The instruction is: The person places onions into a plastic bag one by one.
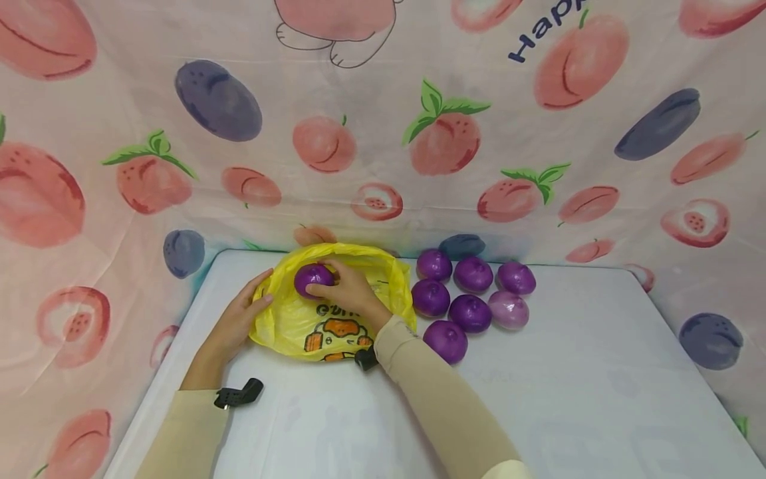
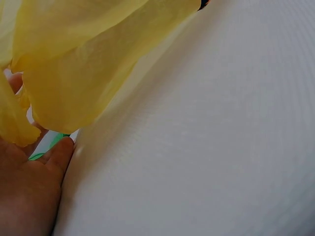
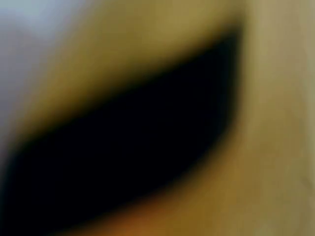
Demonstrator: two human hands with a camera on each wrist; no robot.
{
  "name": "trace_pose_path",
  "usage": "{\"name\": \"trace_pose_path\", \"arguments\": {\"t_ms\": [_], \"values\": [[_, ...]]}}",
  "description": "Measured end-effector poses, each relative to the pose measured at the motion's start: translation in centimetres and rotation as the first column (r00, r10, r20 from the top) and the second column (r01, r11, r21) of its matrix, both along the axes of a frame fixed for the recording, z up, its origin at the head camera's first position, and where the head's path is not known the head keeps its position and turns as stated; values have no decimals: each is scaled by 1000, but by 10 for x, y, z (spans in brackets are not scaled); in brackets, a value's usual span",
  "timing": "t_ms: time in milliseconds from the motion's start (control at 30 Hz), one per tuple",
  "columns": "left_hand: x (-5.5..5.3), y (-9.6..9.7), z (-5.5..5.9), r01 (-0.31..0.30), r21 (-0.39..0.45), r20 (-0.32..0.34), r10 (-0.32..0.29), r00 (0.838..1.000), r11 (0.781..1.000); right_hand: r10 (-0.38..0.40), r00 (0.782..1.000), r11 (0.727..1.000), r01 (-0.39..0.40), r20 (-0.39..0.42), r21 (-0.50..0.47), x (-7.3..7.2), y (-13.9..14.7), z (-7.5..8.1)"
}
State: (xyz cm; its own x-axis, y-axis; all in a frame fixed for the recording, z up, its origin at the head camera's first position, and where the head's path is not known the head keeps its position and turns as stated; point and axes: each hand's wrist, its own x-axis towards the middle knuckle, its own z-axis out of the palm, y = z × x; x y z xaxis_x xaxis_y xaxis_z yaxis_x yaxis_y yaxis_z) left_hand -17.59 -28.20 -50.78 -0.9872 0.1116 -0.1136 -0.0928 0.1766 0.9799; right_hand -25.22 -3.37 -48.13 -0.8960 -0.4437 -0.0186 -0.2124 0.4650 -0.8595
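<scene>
In the head view, my right hand (image 1: 353, 291) grips a glossy purple onion (image 1: 312, 280) between thumb and fingers, over the mouth of a yellow plastic bag (image 1: 287, 332). The bag lies spread wide, with a cartoon print showing inside it. At its left rim is my left hand (image 1: 235, 319), fingers extended along the plastic. The left wrist view has the left thumb (image 2: 60, 153) straight and apart from the bag's hanging edge (image 2: 69, 98), with fingers partly hidden behind it. Dark blur and yellow fill the right wrist view.
Several more purple onions (image 1: 469, 313) sit grouped right of the bag, one of them paler (image 1: 509, 310). They and the bag rest on a white table (image 1: 574, 399). A fruit-printed cloth (image 1: 383, 86) hangs behind the table's back edge.
</scene>
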Motion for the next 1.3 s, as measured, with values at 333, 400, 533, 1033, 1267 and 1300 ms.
{"name": "trace_pose_path", "arguments": {"t_ms": [333, 400, 533, 1033, 1267, 1300], "values": [[1, 1, 2, -8, -30, 8, 8, 1000, 1000, 11, 998, 998, -7, -63, 58, -7, -1, -2], [2, 1, 3, -14, -38, 17, 15, 1000, 999, 21, 996, 997, -15, -86, 71, -6, -2, -1], [3, 1, 4, -12, -49, 21, 13, 1000, 999, 45, 985, 995, -30, -168, 92, -5, -6, 1], [1, 1, 2, -7, -41, 9, 7, 1000, 999, 27, 986, 995, -10, -166, 99, -6, -7, 2], [0, 1, 2, -16, -41, 27, 17, 999, 999, 52, 980, 999, -53, -190, 2, -8, -5, 0], [0, 1, 2, -19, -39, 30, 21, 999, 999, 51, 982, 999, -51, -182, 2, -9, -4, 0]]}}
